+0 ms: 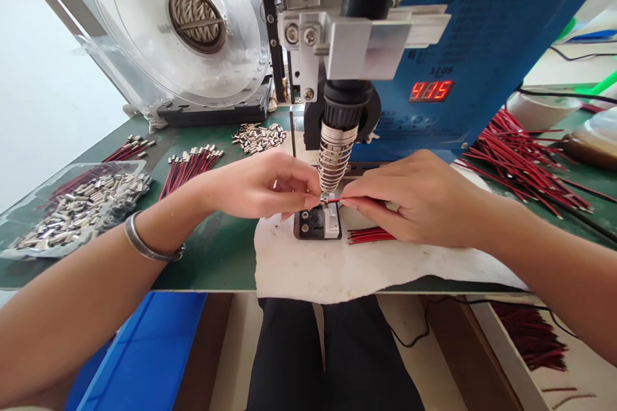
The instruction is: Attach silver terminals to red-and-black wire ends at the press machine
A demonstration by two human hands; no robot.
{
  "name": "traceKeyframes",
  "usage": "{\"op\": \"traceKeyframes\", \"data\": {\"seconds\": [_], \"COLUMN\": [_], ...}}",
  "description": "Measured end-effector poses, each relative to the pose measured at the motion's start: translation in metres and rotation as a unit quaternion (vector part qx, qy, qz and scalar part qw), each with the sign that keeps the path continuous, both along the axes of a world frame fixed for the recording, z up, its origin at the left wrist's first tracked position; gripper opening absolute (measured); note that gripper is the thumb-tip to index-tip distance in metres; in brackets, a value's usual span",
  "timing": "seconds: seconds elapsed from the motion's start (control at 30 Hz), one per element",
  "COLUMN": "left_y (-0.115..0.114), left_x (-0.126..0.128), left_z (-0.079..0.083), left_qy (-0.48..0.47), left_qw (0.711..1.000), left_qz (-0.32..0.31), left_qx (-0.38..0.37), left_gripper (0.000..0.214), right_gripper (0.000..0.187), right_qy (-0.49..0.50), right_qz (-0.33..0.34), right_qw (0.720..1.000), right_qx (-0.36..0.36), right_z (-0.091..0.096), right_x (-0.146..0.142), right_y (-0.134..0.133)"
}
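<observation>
Under the tip of an upright soldering iron (337, 148) with a coiled wire guard, both hands meet over a small black and white fixture (331, 221). My right hand (414, 199) is closed, thumb and forefinger pinching a thin red wire (333, 200) whose end reaches the iron's tip. From the other side my left hand (260, 186) comes in with thumb and forefinger pinched beside the tip; whatever lies between them is too small and covered to make out. Several cut red and black wires (371, 235) lie on the white cloth (299, 270) below my right hand.
A blue soldering machine (434, 115) with a lit display stands behind. Left are a plastic tray of metal connectors (87, 209), a connector pile (260, 138), wires with connectors attached (190, 167) and a clear reel (144, 32). A red wire heap (525, 160) lies right.
</observation>
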State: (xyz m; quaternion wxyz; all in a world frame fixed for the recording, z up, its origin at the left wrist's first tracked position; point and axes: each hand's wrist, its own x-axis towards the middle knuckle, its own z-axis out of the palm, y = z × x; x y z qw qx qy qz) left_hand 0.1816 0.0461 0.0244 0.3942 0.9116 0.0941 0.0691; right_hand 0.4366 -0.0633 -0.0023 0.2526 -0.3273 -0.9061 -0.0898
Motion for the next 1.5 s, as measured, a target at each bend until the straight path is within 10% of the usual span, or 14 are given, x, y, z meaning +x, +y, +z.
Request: {"op": "traceKeyframes", "data": {"seconds": [1.5], "left_y": [-0.0009], "left_x": [0.0], "left_z": [0.0001], "left_qy": [0.013], "left_qw": [1.0], "left_qz": [0.005], "left_qx": [0.001], "left_gripper": [0.013], "right_gripper": [0.034], "right_qy": [-0.006], "right_qz": [-0.012], "right_qw": [1.0], "right_qx": [-0.025], "right_z": [-0.0005], "right_x": [0.0006], "right_y": [-0.0004]}}
